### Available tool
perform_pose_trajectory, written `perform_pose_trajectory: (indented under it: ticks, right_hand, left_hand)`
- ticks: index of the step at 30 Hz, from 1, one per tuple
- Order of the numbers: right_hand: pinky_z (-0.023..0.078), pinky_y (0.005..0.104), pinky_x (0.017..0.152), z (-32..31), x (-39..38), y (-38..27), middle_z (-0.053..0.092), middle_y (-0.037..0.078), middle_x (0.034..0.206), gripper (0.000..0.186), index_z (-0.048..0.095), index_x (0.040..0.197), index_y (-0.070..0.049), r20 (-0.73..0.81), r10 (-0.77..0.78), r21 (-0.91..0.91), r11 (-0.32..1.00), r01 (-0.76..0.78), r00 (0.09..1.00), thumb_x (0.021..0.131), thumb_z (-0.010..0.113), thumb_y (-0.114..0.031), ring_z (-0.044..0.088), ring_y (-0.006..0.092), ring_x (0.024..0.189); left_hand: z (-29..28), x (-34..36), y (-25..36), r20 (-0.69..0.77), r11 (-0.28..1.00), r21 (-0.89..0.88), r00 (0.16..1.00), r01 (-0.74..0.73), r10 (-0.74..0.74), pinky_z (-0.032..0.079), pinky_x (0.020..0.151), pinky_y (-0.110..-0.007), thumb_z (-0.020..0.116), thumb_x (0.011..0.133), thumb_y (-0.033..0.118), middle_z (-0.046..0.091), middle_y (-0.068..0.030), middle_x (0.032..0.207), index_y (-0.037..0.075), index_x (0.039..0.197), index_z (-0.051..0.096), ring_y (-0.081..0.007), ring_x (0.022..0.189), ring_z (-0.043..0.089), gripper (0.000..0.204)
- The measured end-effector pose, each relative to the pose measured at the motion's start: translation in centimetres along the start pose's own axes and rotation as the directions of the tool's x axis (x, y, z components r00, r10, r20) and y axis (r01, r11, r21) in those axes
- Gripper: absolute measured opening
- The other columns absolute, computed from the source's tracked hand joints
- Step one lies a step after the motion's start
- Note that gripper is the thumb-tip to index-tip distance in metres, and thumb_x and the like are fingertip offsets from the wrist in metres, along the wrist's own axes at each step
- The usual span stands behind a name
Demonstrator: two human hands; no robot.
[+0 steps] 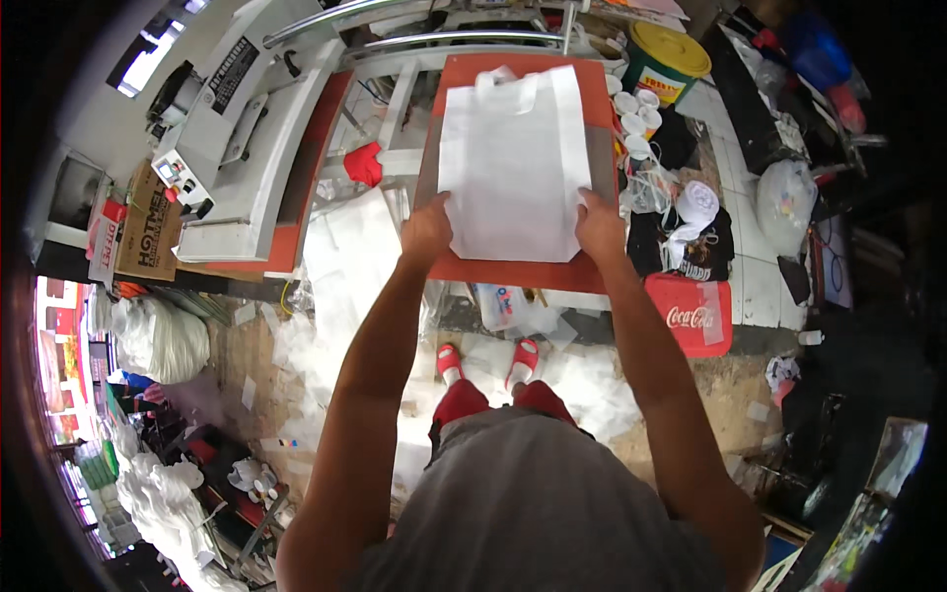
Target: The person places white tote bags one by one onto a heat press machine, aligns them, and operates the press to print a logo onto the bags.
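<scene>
A white fabric bag point(513, 168) lies flat on a red-orange platen point(449, 271), its handle at the far edge. My left hand point(426, 233) pinches the bag's left edge, thumb on top. Across from it, my right hand point(600, 229) grips the right edge the same way. Both forearms reach forward over the near side of the platen. The fingers beneath the bag are mostly hidden.
To the left stands a heat press head point(242, 183) with a control box; beneath it is a cardboard box point(148, 232). A red cloth point(363, 164) hangs by the frame. White sheets point(350, 257) pile up beside the platen. Rightward are a yellow-lidded bucket point(669, 54) and red box point(691, 331).
</scene>
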State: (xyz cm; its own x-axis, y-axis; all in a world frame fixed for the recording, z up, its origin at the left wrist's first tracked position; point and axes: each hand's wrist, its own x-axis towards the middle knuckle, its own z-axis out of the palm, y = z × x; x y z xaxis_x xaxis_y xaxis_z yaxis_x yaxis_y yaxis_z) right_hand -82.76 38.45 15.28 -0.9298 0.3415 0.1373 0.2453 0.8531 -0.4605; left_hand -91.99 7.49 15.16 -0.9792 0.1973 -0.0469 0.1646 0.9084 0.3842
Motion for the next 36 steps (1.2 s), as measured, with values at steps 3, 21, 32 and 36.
perform_pose_trajectory:
  ticks: [3,21,32,36]
  right_hand:
    - [0.046,0.0562,0.087,2.0,-4.0,1.4,0.069,0.015,0.112,0.042,0.057,0.132,-0.011,-0.255,-0.057,-0.044,0.998,0.048,0.965,0.092,0.065,-0.02,0.063,0.0381,0.108]
    - [0.046,0.0515,0.09,-2.0,-6.1,-4.9,0.064,0.018,0.117,0.058,0.053,0.135,-0.006,-0.301,0.126,0.01,0.992,-0.129,0.945,0.087,0.073,-0.031,0.064,0.0334,0.103]
    - [0.053,0.0333,0.072,-13.9,1.2,-19.5,0.071,0.008,0.087,0.026,0.065,0.114,-0.003,0.265,-0.307,0.506,0.851,0.139,0.914,0.093,0.069,-0.018,0.067,0.0135,0.082]
    - [0.056,0.0255,0.077,-20.5,-0.1,-16.6,0.071,0.005,0.097,0.016,0.065,0.109,-0.003,-0.016,-0.159,0.972,0.229,0.053,0.987,0.094,0.068,-0.007,0.068,0.0112,0.083]
  left_hand:
    - [2.6,-3.4,-1.4,-0.353,0.99,0.03,0.925,-0.135,0.137,0.046,0.093,-0.055,0.055,0.092,0.02,0.068,-0.0126,0.116,0.018,0.135,0.058,-0.0358,0.109,0.064,0.043]
    - [-1.9,-3.1,1.5,-0.045,0.728,-0.679,0.984,0.095,-0.17,0.052,0.078,-0.039,0.068,0.086,0.02,0.073,-0.0108,0.089,0.003,0.118,0.068,-0.0237,0.078,0.068,0.036]
    - [-5.6,-11.4,4.8,0.054,0.093,-0.995,0.98,0.037,0.191,0.038,0.113,-0.045,0.054,0.102,0.051,0.037,-0.017,0.156,0.01,0.161,0.013,-0.0304,0.137,0.045,0.083]
    - [-5.2,-11.1,3.6,0.258,-0.072,-0.957,0.941,0.28,0.219,0.033,0.117,-0.042,0.055,0.101,0.05,0.025,-0.0174,0.163,0.014,0.163,0.003,-0.0299,0.144,0.037,0.089]
